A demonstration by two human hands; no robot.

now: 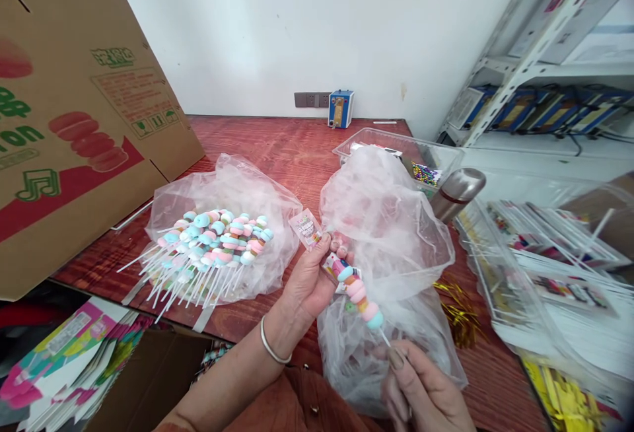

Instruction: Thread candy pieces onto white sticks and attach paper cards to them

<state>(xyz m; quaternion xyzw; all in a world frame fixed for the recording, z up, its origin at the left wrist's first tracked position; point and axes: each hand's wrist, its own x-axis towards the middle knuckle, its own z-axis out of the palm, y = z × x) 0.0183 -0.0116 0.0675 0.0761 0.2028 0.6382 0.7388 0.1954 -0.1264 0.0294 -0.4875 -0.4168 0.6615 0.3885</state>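
My right hand [419,379] pinches the white stick of a marshmallow skewer [363,300] with pink, blue, white and brown pieces. The skewer slants up and left toward my left hand [313,273], whose fingers are closed around a small printed clear packet [306,228]. The skewer's upper end meets the packet at those fingers; I cannot tell whether it is inside. To the left, a pile of marshmallow skewers [218,240] lies on a clear plastic bag [247,181], sticks toward me. Another crumpled clear bag [381,201] lies just beyond my hands.
A large cardboard box [99,121] stands on the left, with an open carton [143,379] below the edge of the red wooden table [262,141]. At the right are a steel flask [458,194], clear trays [475,267] of white sticks, gold tinsel [458,313] and a shelf rack [525,75].
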